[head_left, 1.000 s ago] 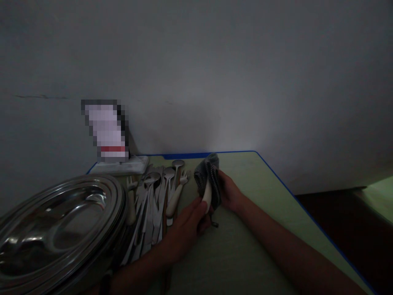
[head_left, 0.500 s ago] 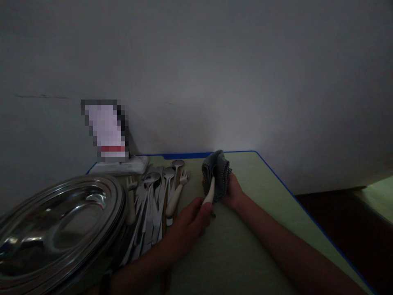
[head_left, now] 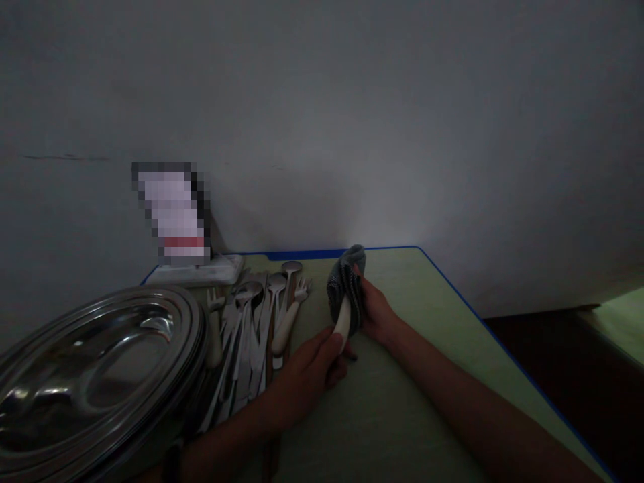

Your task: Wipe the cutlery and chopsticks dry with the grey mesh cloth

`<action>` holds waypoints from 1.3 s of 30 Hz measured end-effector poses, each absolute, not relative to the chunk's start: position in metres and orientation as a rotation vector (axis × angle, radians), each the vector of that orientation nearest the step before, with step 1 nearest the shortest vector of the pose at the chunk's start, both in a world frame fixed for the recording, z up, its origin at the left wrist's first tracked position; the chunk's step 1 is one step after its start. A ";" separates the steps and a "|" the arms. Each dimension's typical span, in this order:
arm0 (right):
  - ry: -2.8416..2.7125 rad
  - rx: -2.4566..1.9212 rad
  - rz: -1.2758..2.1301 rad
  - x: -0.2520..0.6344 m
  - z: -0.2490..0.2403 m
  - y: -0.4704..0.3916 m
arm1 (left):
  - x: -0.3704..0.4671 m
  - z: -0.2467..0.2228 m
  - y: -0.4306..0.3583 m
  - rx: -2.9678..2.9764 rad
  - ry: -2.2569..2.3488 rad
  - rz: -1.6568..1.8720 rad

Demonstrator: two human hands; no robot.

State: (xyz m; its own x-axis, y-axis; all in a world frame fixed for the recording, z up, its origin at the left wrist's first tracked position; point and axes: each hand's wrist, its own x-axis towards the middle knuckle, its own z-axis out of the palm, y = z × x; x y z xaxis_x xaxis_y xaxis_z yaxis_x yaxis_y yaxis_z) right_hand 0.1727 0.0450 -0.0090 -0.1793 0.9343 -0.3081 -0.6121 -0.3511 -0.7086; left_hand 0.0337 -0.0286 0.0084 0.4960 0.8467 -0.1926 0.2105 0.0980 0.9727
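Observation:
My left hand (head_left: 314, 365) is closed around the pale handle of a white-handled utensil (head_left: 343, 318). The utensil's far end is hidden inside a folded grey patterned cloth (head_left: 347, 275). From the right, my right hand (head_left: 378, 312) grips that cloth, wrapping it about the utensil above the table. Left of my hands lies a pile of metal cutlery: several spoons, including one spoon (head_left: 290, 268) at the back, and a white-handled fork (head_left: 286, 329) nearest my left hand. Another white-handled fork (head_left: 215, 329) rests beside the plates.
A stack of oval steel plates (head_left: 188, 322) fills the left of the table. Behind it, a blurred-out upright screen (head_left: 174, 215) stands by a white power strip (head_left: 201, 272). The pale green table (head_left: 427, 389) has a blue edge and meets a grey wall (head_left: 352, 134).
The cloth has folded more closely around the utensil, and my right hand has shifted slightly left, its thumb now showing on top. My left hand keeps hold of the handle, slightly lower.

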 end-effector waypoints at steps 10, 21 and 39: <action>-0.662 -0.871 1.688 0.174 -0.009 0.044 | 0.036 0.009 -0.032 1.449 0.962 0.597; -0.976 -0.676 1.838 0.176 -0.006 0.036 | 0.038 -0.008 -0.020 1.194 0.920 0.806; -0.799 -0.866 1.748 0.169 -0.010 0.038 | 0.036 0.008 -0.024 1.657 1.170 0.544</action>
